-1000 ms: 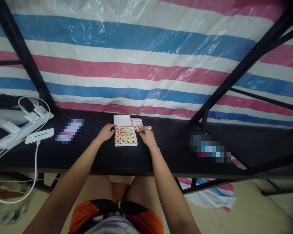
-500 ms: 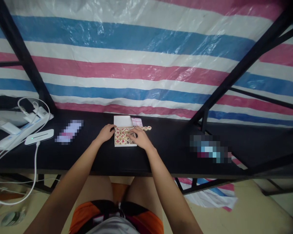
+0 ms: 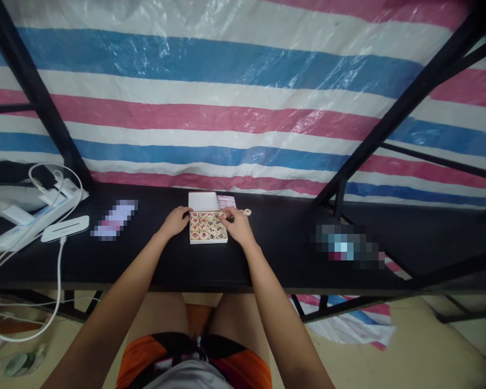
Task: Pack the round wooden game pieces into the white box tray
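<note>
An open white box (image 3: 209, 241) on the black table holds rows of round pieces (image 3: 203, 227) with red and dark characters. At its left edge rests my left hand (image 3: 176, 222), its fingers bent and a little apart, holding nothing. My right hand (image 3: 235, 223) is over the box's upper right corner, thumb and fingers together on a round piece partly hidden by them. Just beyond that hand lies a loose round piece (image 3: 247, 212). The white lid (image 3: 203, 201) and a pink-and-white paper (image 3: 227, 201) are behind the box.
A blurred-out phone-like object (image 3: 115, 220), a white device (image 3: 65, 228) and a power strip (image 3: 36, 219) with cables are on the left. Another blurred object (image 3: 346, 247) lies at the right. Black metal posts (image 3: 340, 189) stand before a striped sheet (image 3: 227, 116).
My right hand has moved from over the middle of the box to its upper right corner, uncovering pieces with dark characters. My left hand has stayed at the left edge.
</note>
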`<state>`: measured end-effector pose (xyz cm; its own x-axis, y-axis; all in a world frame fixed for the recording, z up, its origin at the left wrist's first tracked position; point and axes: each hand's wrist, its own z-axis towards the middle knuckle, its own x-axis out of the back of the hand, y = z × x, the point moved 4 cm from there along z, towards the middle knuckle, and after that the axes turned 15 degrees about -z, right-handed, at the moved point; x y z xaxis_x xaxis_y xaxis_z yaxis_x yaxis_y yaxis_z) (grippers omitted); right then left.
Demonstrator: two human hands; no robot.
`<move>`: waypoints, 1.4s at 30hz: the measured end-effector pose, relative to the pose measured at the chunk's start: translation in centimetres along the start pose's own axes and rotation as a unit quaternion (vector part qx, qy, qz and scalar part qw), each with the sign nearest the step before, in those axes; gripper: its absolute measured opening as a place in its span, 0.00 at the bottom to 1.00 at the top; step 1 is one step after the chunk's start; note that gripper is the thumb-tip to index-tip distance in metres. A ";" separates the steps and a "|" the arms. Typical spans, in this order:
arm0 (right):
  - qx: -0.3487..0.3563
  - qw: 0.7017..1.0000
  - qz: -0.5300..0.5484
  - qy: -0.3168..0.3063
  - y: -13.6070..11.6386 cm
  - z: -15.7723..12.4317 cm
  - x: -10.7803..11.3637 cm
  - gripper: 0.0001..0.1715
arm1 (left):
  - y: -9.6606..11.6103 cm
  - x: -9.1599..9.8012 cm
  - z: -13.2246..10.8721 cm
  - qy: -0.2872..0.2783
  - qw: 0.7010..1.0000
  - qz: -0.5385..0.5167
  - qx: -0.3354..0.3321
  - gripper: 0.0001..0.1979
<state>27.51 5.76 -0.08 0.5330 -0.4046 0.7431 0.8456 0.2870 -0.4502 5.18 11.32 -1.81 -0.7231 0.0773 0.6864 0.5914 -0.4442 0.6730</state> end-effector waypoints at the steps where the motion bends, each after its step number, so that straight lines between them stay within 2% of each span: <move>1: -0.051 0.999 -0.014 0.010 1.1 0.0 0.3 0.11 | 0.0 0.0 0.0 -0.001 1.000 -0.001 0.000 0.16; 4: -0.171 0.983 -0.058 0.020 4.4 -0.3 0.6 0.10 | 0.1 0.0 0.0 -0.002 1.000 -0.004 0.003 0.16; 6: -0.196 0.978 -0.072 0.022 5.8 -0.5 0.5 0.09 | 0.2 0.1 -0.1 -0.003 1.000 -0.003 0.005 0.16; 11: -0.199 0.975 -0.091 0.028 6.7 -0.6 -0.1 0.06 | 0.2 0.1 -0.1 -0.006 1.000 -0.008 0.005 0.17; 16: -0.178 0.983 -0.042 0.019 6.6 -0.3 -0.6 0.02 | 0.2 0.0 -0.1 -0.007 1.000 -0.008 0.007 0.17; 23: -0.171 0.985 -0.031 0.015 6.3 -0.3 -0.7 0.03 | 0.0 0.0 0.0 -0.007 1.000 -0.004 0.005 0.16; 28: -0.136 0.988 -0.071 0.035 4.5 -0.2 0.4 0.05 | -0.1 -0.1 0.0 -0.002 1.000 -0.006 0.006 0.16; 32: -0.007 0.999 -0.035 -0.012 1.3 0.0 -0.1 0.07 | -0.1 -0.1 0.0 -0.001 1.000 -0.008 0.007 0.16; 35: 0.072 0.996 -0.031 -0.051 -0.5 -0.2 -0.9 0.06 | -0.2 -0.1 0.0 -0.003 1.000 -0.002 0.008 0.16; 42: 0.091 0.993 -0.035 -0.068 -1.2 -0.5 -0.9 0.08 | 0.3 0.0 -0.1 -0.002 1.000 -0.002 0.005 0.16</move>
<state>25.98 5.38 -0.45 0.4532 -0.3122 0.8350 0.8543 0.4195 -0.3069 5.26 11.12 -1.65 -0.7237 0.0820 0.6852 0.5926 -0.4349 0.6780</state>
